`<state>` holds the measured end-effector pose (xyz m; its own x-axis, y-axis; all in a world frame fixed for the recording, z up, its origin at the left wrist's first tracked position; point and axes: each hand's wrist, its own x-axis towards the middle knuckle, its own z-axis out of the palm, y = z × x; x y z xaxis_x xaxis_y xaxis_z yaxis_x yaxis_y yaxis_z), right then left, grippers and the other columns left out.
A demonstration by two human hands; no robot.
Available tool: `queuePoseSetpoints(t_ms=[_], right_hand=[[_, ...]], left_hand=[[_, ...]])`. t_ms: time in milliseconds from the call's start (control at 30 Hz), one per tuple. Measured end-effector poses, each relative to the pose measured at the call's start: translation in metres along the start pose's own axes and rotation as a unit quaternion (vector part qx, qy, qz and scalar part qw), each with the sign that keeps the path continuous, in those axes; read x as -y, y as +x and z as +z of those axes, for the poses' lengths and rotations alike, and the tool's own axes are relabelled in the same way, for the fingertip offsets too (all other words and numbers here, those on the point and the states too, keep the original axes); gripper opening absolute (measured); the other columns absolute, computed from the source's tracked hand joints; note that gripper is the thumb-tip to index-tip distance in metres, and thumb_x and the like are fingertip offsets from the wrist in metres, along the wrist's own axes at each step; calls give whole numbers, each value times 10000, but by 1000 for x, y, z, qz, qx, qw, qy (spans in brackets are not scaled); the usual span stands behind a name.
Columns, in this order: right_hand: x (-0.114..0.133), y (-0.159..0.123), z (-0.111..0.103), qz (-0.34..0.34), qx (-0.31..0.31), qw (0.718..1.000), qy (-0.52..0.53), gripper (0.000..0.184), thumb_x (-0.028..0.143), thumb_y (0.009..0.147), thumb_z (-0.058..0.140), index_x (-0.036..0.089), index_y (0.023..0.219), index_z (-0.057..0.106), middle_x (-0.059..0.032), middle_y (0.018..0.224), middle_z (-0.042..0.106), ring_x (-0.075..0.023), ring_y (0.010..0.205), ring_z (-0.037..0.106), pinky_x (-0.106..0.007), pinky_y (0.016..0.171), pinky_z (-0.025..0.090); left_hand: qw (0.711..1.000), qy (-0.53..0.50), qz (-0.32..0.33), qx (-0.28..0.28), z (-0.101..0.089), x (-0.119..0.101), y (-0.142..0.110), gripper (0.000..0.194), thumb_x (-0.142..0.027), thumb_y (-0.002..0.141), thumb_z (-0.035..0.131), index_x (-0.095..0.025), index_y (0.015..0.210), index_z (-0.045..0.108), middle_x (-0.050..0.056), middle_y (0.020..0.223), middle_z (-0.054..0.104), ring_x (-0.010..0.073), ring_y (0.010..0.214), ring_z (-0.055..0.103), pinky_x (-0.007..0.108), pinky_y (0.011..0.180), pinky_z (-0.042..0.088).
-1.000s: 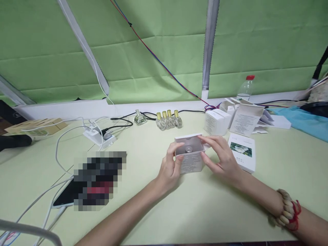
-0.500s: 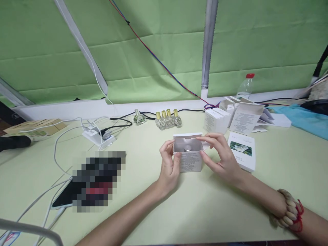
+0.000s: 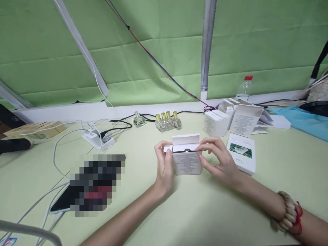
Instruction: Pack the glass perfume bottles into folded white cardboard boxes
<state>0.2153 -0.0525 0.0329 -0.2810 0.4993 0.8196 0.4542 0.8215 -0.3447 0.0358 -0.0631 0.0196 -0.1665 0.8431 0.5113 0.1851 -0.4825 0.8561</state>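
In the middle of the table stands a small white carton (image 3: 187, 164) with fine print on the side facing me; its rear lid flap is raised. A small round top shows through the notch at its front edge, with the rest hidden inside. My left hand (image 3: 164, 171) pinches the carton's left side, the thumb by a folded-out side flap. My right hand (image 3: 221, 162) grips the upper right corner, fingertips at the opening and thumb on the right edge. Behind the carton lie several glass perfume bottles (image 3: 167, 122) with gold tops, and a clear perfume bottle (image 3: 139, 120) sits further left.
White cartons (image 3: 215, 124), an open carton (image 3: 244, 119) and a flat box with a flower picture (image 3: 241, 152) are at the right. A red-capped plastic bottle (image 3: 244, 89) and blue plastic (image 3: 304, 119) lie beyond. A power strip (image 3: 97, 140), cables and a partly blurred tablet (image 3: 60, 200) occupy the left.
The side flaps at the carton's opening have been spread or folded over, covering most of the inside. My left hand has shifted left toward the left flap; my right fingertips stay at the top edge.
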Motion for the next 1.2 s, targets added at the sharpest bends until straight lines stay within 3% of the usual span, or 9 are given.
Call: queuePoseSetpoints(t_ms=[233,400,733,933,1200], right_hand=[[1,-1,1,7,-14,1000,-18,179,142,805,521,224,961,556,-84,1040,448,-165,834,538,-323,657,503],[1,-2,1,32,-22,999,-32,171,177,801,533,225,959,577,-90,1079,422,-183,877,527,-339,676,502],[2,0,-1,17,-63,998,-16,257,142,785,528,235,1023,507,-88,1018,487,-202,918,513,-320,635,481],[2,1,-1,-15,-54,998,4,309,136,767,534,236,1056,492,-91,1040,531,-217,961,529,-318,627,486],[3,-1,1,-49,-5,998,25,295,128,760,540,225,1037,514,-74,967,594,-202,915,560,-337,684,498]], left_hand=[[999,-35,-22,21,2,-3,1,304,-458,895,353,-258,1108,268,21,915,521,113,789,522,239,685,421],[1000,-10,-10,26,0,-4,2,236,-414,904,362,-245,1066,336,21,919,513,108,786,522,234,675,418],[992,103,68,7,-4,-13,6,264,-358,902,386,-248,1100,521,63,1109,484,167,1074,454,277,831,416],[988,116,96,17,-5,-11,4,283,-355,906,376,-248,1075,576,62,1069,487,165,1075,460,297,902,400],[977,133,166,15,-6,0,5,291,-289,917,365,-250,1123,566,65,1037,481,151,1034,478,293,877,417]])
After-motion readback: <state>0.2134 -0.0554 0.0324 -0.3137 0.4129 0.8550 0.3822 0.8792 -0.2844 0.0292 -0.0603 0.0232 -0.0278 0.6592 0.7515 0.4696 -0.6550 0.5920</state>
